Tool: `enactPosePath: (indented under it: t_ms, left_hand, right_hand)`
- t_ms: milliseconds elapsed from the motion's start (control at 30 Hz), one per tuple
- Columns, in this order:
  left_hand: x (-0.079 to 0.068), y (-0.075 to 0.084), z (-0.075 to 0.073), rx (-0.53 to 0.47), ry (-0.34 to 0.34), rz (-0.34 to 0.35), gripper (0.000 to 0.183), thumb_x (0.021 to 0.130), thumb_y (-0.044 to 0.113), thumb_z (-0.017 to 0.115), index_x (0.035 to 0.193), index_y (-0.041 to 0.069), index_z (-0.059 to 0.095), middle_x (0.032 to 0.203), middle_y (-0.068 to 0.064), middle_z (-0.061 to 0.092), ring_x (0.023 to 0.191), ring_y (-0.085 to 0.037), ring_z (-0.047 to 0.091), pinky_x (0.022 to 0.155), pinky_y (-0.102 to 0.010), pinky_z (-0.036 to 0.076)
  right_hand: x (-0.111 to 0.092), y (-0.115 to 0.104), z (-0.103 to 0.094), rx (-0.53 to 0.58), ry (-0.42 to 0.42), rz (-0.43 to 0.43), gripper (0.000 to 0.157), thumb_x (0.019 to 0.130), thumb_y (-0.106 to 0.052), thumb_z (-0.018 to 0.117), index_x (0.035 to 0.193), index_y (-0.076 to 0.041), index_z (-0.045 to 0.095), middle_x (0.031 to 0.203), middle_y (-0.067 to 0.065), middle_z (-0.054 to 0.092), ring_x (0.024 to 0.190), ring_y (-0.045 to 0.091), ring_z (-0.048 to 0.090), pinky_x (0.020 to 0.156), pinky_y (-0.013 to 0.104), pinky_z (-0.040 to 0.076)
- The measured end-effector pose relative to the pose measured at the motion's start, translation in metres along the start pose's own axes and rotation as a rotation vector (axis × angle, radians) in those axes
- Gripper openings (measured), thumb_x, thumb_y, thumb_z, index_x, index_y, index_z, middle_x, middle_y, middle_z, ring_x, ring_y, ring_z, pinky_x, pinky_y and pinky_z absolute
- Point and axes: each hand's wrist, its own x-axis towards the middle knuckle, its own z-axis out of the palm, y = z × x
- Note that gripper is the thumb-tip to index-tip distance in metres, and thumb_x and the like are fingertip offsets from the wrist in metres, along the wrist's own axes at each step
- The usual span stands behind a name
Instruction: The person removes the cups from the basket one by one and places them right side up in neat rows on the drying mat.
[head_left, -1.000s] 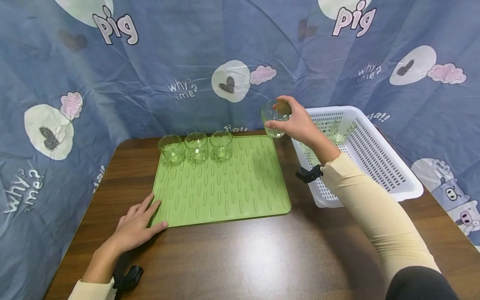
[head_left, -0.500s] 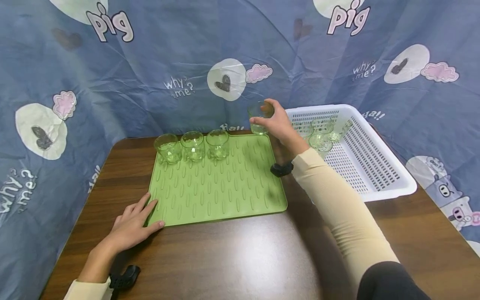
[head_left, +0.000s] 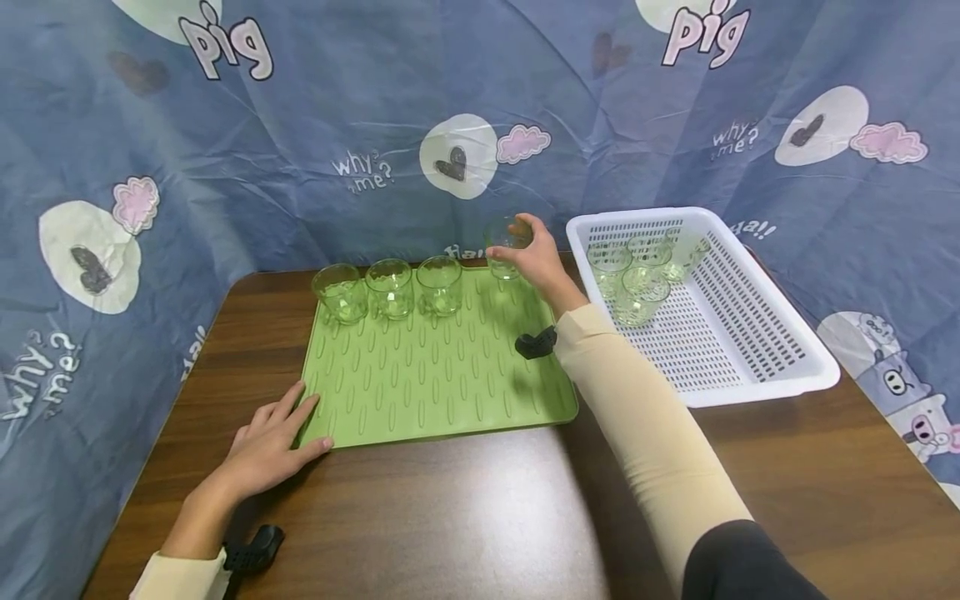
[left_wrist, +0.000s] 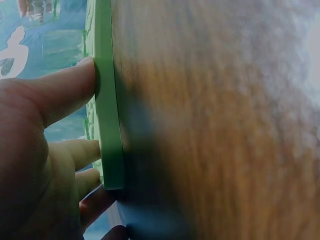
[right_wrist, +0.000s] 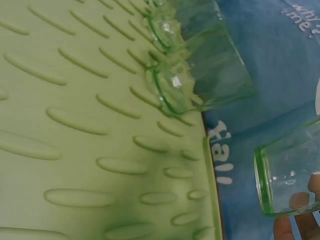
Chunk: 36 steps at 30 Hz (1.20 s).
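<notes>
My right hand point(head_left: 538, 257) grips a clear greenish glass cup point(right_wrist: 287, 172) by its side, over the back right part of a green ridged mat point(head_left: 435, 379). The right wrist view shows the cup's base apart from the mat. Three similar cups stand along the mat's back edge: a left one point(head_left: 341, 297), a middle one point(head_left: 391, 292) and a right one point(head_left: 440, 288). My left hand point(head_left: 264, 448) rests at the mat's front left corner with fingers spread; in the left wrist view the thumb point(left_wrist: 70, 87) touches the mat's edge.
A white perforated plastic basket point(head_left: 750, 321) stands right of the mat, with several more glass cups point(head_left: 645, 292) in its left and back part. The brown wooden table point(head_left: 450, 517) extends in front. A blue patterned cloth point(head_left: 300, 108) hangs just behind the table.
My right hand has carried the cup leftward from beside the basket to over the mat's back right, and lowered it slightly. The left hand stays on the mat's corner.
</notes>
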Motion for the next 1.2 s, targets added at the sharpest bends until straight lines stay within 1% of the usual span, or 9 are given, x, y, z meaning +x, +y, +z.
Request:
enactPosePath:
  t_ms: [233, 467, 567, 667, 800, 1000, 1200]
  left_hand:
    - [0.000, 0.001, -0.001, 0.002, -0.002, -0.009, 0.084, 0.085, 0.064, 0.045, 0.146, 0.009, 0.025, 0.155, -0.015, 0.008, 0.128, -0.045, 0.023, 0.084, -0.067, 0.025]
    - [0.000, 0.001, -0.002, 0.006, -0.005, -0.005, 0.084, 0.085, 0.064, 0.044, 0.145, 0.008, 0.025, 0.154, -0.016, 0.009, 0.127, -0.046, 0.024, 0.084, -0.067, 0.026]
    - [-0.001, 0.001, -0.001, 0.002, -0.006, -0.009, 0.084, 0.085, 0.064, 0.044, 0.145, 0.009, 0.025, 0.154, -0.016, 0.009, 0.128, -0.045, 0.023, 0.084, -0.067, 0.026]
    - [-0.002, 0.001, -0.001, -0.003, 0.001, -0.009, 0.084, 0.085, 0.063, 0.045, 0.145, 0.008, 0.026, 0.154, -0.017, 0.009, 0.128, -0.045, 0.023, 0.084, -0.067, 0.026]
    - [-0.002, 0.000, 0.000, 0.000, 0.002, -0.008, 0.083, 0.085, 0.063, 0.045, 0.145, 0.008, 0.026, 0.153, -0.017, 0.011, 0.128, -0.045, 0.023, 0.084, -0.066, 0.026]
    - [-0.002, 0.001, 0.000, -0.004, 0.001, -0.007, 0.082, 0.086, 0.062, 0.045, 0.145, 0.009, 0.026, 0.154, -0.017, 0.010, 0.128, -0.044, 0.023, 0.084, -0.066, 0.026]
    - [-0.002, 0.003, -0.003, -0.007, 0.003, -0.010, 0.082, 0.086, 0.062, 0.046, 0.145, 0.009, 0.027, 0.154, -0.016, 0.011, 0.128, -0.044, 0.024, 0.084, -0.066, 0.026]
  right_hand:
    - [0.002, 0.013, 0.005, -0.016, -0.018, 0.037, 0.085, 0.072, -0.025, 0.078, 0.142, -0.021, 0.029, 0.139, 0.002, 0.045, 0.130, 0.019, 0.041, 0.105, 0.036, 0.036]
    - [0.001, 0.022, 0.010, -0.010, -0.024, 0.025, 0.085, 0.073, -0.026, 0.078, 0.142, -0.018, 0.029, 0.140, 0.005, 0.044, 0.127, 0.021, 0.044, 0.101, 0.038, 0.040]
    - [0.000, 0.025, 0.013, -0.022, -0.033, 0.022, 0.087, 0.072, -0.025, 0.078, 0.143, -0.015, 0.028, 0.141, 0.007, 0.043, 0.127, 0.023, 0.044, 0.101, 0.039, 0.039]
    - [-0.001, 0.028, 0.016, -0.050, -0.035, 0.034, 0.087, 0.073, -0.024, 0.078, 0.143, -0.014, 0.028, 0.141, 0.006, 0.044, 0.128, 0.023, 0.042, 0.103, 0.039, 0.038]
    - [-0.001, 0.035, 0.018, -0.078, -0.035, 0.055, 0.086, 0.073, -0.026, 0.078, 0.143, -0.015, 0.029, 0.140, 0.003, 0.044, 0.130, 0.023, 0.040, 0.103, 0.039, 0.037]
    - [0.001, 0.044, 0.018, -0.065, -0.055, 0.075, 0.084, 0.073, -0.025, 0.077, 0.142, -0.020, 0.029, 0.140, 0.002, 0.043, 0.128, 0.026, 0.041, 0.100, 0.041, 0.040]
    - [0.001, 0.047, 0.019, -0.061, -0.054, 0.062, 0.084, 0.073, -0.025, 0.077, 0.142, -0.020, 0.029, 0.140, 0.003, 0.043, 0.127, 0.028, 0.043, 0.098, 0.041, 0.041]
